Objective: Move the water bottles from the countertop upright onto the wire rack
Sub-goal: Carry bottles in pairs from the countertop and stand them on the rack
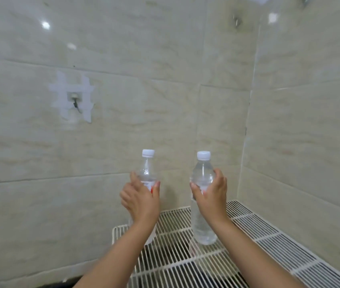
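Two clear water bottles with white caps stand upright over the white wire rack (258,227). My left hand (141,201) is wrapped around the middle of the left bottle (147,169), hiding its red label and most of its lower half. My right hand (211,190) grips the right bottle (203,223) at its label; that bottle's base rests on or just above the rack wires. Whether the left bottle's base touches the rack is hidden by my forearm.
The rack sits in a corner of beige tiled walls, which close it in behind and on the right. A small wall hook (74,99) framed by white tape hangs on the left wall. A dark surface shows beneath the rack wires.
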Demonstrator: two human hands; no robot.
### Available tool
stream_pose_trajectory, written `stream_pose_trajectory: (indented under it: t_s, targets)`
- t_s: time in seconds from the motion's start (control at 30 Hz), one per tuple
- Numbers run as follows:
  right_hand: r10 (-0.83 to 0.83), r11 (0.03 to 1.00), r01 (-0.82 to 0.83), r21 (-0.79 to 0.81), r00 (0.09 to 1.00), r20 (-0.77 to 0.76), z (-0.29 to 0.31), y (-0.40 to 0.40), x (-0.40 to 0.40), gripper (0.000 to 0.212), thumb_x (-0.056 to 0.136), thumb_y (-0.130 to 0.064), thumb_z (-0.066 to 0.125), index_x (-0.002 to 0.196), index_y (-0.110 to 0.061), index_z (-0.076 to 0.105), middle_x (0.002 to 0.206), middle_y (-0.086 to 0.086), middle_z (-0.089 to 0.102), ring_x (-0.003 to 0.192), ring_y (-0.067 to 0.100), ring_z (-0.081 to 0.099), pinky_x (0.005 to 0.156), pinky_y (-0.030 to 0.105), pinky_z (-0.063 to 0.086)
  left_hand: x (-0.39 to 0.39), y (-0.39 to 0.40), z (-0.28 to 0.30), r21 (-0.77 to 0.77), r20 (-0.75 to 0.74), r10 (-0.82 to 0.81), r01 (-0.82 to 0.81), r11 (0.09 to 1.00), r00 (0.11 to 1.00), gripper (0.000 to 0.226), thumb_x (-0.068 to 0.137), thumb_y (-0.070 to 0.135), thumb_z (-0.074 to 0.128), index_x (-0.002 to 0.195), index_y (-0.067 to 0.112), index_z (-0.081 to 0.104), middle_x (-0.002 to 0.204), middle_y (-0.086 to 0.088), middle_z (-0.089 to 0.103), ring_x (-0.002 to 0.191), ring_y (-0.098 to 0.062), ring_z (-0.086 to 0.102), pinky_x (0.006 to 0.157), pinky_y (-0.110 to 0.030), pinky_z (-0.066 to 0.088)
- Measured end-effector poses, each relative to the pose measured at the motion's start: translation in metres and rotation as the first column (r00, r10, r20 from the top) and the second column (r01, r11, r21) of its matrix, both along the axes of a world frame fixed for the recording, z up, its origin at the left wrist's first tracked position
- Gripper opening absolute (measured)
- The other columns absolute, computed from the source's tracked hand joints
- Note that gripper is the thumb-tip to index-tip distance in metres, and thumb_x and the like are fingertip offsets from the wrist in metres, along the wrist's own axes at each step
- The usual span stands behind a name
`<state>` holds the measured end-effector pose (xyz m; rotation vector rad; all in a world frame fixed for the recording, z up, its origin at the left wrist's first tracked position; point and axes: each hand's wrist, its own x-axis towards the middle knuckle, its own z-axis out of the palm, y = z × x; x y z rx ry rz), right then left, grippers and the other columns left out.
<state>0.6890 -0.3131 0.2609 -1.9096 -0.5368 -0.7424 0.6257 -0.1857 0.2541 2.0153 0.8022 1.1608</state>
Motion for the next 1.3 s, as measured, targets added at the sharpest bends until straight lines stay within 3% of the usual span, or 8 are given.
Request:
stream_pose_trajectory:
  t_s: [0.3, 0.47, 0.6, 0.83, 1.0, 1.1, 1.2, 1.3]
  targets:
    - [0.186, 0.981, -0.178, 0.076, 0.975, -0.122, -0.025, 0.053, 0.094, 0.07, 0.072, -0.009, 0.073, 0.126, 0.009, 0.034, 0.125, 0.03, 0.043, 0.119, 0.041, 0.04, 0.098, 0.04, 0.033, 0.081, 0.014, -0.019, -0.24, 0.1, 0.127, -0.1, 0.966, 0.987, 0.076, 0.079, 0.032, 0.064, 0.138, 0.008, 0.022, 0.137, -0.026, 0.03, 0.125, -0.035, 0.025, 0.102, -0.046, 0.022]
    - [0.171, 0.985, -0.171, 0.002, 0.982, -0.084, -0.038, 0.057, 0.104, 0.068, 0.069, -0.014, 0.076, 0.122, 0.011, 0.04, 0.118, 0.033, 0.05, 0.112, 0.045, 0.046, 0.093, 0.046, 0.041, 0.088, 0.01, -0.034, -0.172, 0.029, 0.156, -0.149, 0.974, 0.987, 0.08, 0.075, 0.035, 0.069, 0.135, 0.007, 0.025, 0.134, -0.026, 0.032, 0.123, -0.034, 0.028, 0.101, -0.046, 0.025]
    - [0.173, 0.979, -0.183, -0.088, 0.979, -0.111, -0.034, 0.046, 0.103, 0.073, 0.074, -0.027, 0.072, 0.129, 0.002, 0.034, 0.127, 0.026, 0.044, 0.119, 0.038, 0.04, 0.096, 0.041, 0.036, 0.073, 0.01, -0.031, -0.171, 0.006, 0.116, -0.113, 0.979, 0.993, 0.081, 0.076, 0.039, 0.067, 0.137, 0.01, 0.021, 0.138, -0.021, 0.029, 0.128, -0.032, 0.023, 0.106, -0.046, 0.023]
    - [0.222, 0.957, -0.219, -0.189, 0.975, -0.003, 0.024, 0.027, 0.108, 0.052, 0.088, -0.028, 0.052, 0.13, -0.002, 0.036, 0.135, 0.02, 0.039, 0.125, 0.034, 0.036, 0.101, 0.041, 0.03, 0.049, 0.038, 0.016, 0.033, 0.009, -0.024, 0.024, 0.999, 1.0, 0.059, 0.086, 0.036, 0.054, 0.133, 0.007, 0.033, 0.135, -0.018, 0.041, 0.126, -0.032, 0.035, 0.105, -0.047, 0.032]
    - [0.362, 0.728, -0.368, -0.578, 0.923, -0.131, 0.058, 0.042, 0.118, 0.044, 0.094, -0.018, 0.039, 0.136, -0.007, 0.032, 0.144, 0.015, 0.031, 0.13, 0.03, 0.034, 0.105, 0.035, 0.029, 0.059, 0.05, 0.058, 0.17, -0.236, -0.122, 0.164, 0.972, 0.964, 0.055, 0.086, 0.034, 0.055, 0.132, 0.009, 0.039, 0.134, -0.014, 0.05, 0.121, -0.028, 0.048, 0.098, -0.039, 0.041]
    - [0.353, 0.73, -0.383, -0.566, 0.92, -0.168, 0.05, 0.044, 0.119, 0.04, 0.095, -0.014, 0.036, 0.134, -0.005, 0.032, 0.142, 0.016, 0.029, 0.123, 0.032, 0.041, 0.1, 0.032, 0.034, 0.068, 0.049, 0.061, 0.255, -0.404, -0.078, 0.194, 0.947, 0.911, 0.053, 0.085, 0.033, 0.058, 0.131, 0.011, 0.043, 0.134, -0.01, 0.051, 0.121, -0.026, 0.049, 0.096, -0.035, 0.041]
    - [0.353, 0.734, -0.39, -0.556, 0.918, -0.178, 0.049, 0.041, 0.124, 0.038, 0.096, -0.016, 0.035, 0.133, -0.006, 0.032, 0.14, 0.014, 0.029, 0.118, 0.032, 0.044, 0.096, 0.033, 0.036, 0.071, 0.047, 0.062, 0.31, -0.404, 0.013, 0.123, 0.943, 0.915, 0.05, 0.079, 0.035, 0.065, 0.124, 0.017, 0.05, 0.125, -0.007, 0.059, 0.111, -0.025, 0.055, 0.085, -0.032, 0.046]
    - [0.358, 0.717, -0.418, -0.557, 0.907, -0.22, 0.052, 0.039, 0.126, 0.039, 0.096, -0.017, 0.033, 0.134, -0.007, 0.03, 0.141, 0.013, 0.026, 0.12, 0.032, 0.043, 0.098, 0.035, 0.035, 0.074, 0.047, 0.067, 0.261, -0.389, -0.191, 0.307, 0.915, 0.901, 0.046, 0.078, 0.025, 0.069, 0.12, 0.016, 0.054, 0.123, -0.006, 0.06, 0.101, -0.018, 0.057, 0.08, -0.025, 0.044]
